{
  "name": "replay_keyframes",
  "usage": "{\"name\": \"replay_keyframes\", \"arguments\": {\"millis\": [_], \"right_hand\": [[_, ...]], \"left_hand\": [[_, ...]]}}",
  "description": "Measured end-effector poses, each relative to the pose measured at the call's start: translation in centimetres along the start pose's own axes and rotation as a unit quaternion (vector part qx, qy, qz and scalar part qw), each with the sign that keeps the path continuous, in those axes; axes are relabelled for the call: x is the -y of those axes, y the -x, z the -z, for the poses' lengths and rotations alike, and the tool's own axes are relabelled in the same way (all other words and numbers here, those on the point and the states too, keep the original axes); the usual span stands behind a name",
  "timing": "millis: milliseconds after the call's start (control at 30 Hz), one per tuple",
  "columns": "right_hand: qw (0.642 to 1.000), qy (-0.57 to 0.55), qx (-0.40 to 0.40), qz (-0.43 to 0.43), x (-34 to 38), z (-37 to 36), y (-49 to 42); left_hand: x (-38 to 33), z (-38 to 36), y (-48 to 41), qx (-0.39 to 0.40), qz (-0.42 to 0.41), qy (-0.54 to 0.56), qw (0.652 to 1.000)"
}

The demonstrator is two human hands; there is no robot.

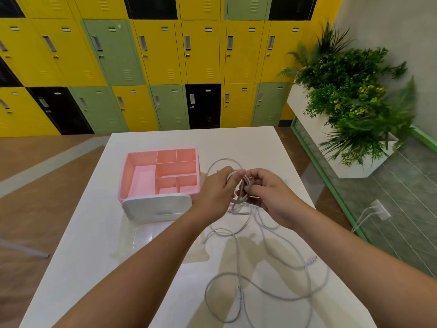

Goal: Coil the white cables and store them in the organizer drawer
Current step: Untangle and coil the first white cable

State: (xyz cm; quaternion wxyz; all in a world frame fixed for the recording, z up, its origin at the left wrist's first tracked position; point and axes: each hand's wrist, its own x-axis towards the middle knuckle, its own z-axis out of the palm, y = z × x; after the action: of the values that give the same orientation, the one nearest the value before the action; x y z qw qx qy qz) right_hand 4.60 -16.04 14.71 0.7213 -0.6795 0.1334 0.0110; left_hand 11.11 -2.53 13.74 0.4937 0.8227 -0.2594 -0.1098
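Your left hand (214,192) has its fingers curled round a small coil (243,189) of cable loops. Your right hand (272,195) meets it just beside, thumb and fingers pinching the same loops. Both hands hold the bundle above the table, to the right of the organizer. The coil looks to stand roughly upright between your hands. From it the rest of the thin white cables (260,278) drops to the glossy white table (71,256) and sprawls in wide slack curves. Their long run lies from your hands back toward you, with one plug end (312,259) out to the right and another (238,290) nearer the middle. How many cables cross there you cannot tell. Expect them to be light and limp yet springy, with a smooth jacket that slides, so the turns will likely try to open. Grip across all the turns at once, feed in the strand close to the coil, and avoid tugging at the plugs. To your left sits the pink plastic organizer (123,181), its open-topped compartments facing up and its rounded white front panel (156,207) turned toward you. Below that, a faint clear drawer (142,233) appears drawn out your way. Beyond the table stand yellow, green and black lockers (165,67), with leafy plants (354,102) at the right.
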Motion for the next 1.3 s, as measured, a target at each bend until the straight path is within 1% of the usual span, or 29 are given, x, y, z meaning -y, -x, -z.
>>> {"name": "replay_keyframes", "arguments": {"millis": [133, 200, 267, 333, 433, 500, 567, 700, 867, 1000, 1133, 1233, 1300], "right_hand": [[0.995, -0.094, 0.029, -0.014, 0.1, -0.1, 0.3], [0.992, -0.119, 0.046, -0.013, 0.2, -0.1, 0.5], [0.991, -0.123, 0.054, -0.008, 0.2, -0.1, 0.4], [0.994, -0.1, 0.049, -0.006, 0.3, 0.1, 0.4], [0.997, -0.068, 0.036, -0.015, 0.5, 0.8, 0.3], [0.998, -0.054, 0.029, -0.022, 0.7, 1.2, 0.2], [0.998, -0.043, 0.023, -0.029, 0.9, 1.5, 0.2], [0.997, -0.055, 0.017, -0.047, 1.2, 2.5, 0.1], [0.997, -0.047, 0.029, -0.058, 1.0, 2.8, 0.2], [0.997, -0.04, 0.034, -0.053, 0.9, 2.4, 0.3], [0.998, -0.038, 0.034, -0.042, 1.2, 2.2, 0.4], [0.998, -0.027, 0.034, -0.042, 1.3, 2.3, 0.4], [0.998, -0.019, 0.037, -0.039, 1.2, 2.2, 0.3]], "left_hand": [[0.0, -0.1, 0.0, -0.034, -0.007, -0.004, 0.999], [0.0, -0.4, 0.2, -0.043, -0.007, 0.008, 0.999], [0.0, -0.6, 0.1, -0.035, 0.016, 0.035, 0.999], [0.2, -0.4, 0.0, 0.005, 0.056, 0.097, 0.994], [0.1, 0.4, 0.2, 0.083, 0.116, 0.219, 0.965], [-0.1, 0.7, 0.5, 0.12, 0.124, 0.274, 0.946], [0.1, 0.9, 0.5, 0.152, 0.116, 0.307, 0.932], [0.4, 1.9, 0.4, 0.209, 0.118, 0.325, 0.915], [1.2, 2.4, 0.3, 0.267, 0.108, 0.287, 0.914], [0.8, 1.8, 0.4, 0.23, 0.109, 0.269, 0.929], [0.2, 0.8, 0.4, 0.153, 0.101, 0.229, 0.956], [0.0, 0.5, 0.6, 0.13, 0.092, 0.211, 0.965], [0.0, 0.3, 0.6, 0.115, 0.091, 0.175, 0.974]]}}
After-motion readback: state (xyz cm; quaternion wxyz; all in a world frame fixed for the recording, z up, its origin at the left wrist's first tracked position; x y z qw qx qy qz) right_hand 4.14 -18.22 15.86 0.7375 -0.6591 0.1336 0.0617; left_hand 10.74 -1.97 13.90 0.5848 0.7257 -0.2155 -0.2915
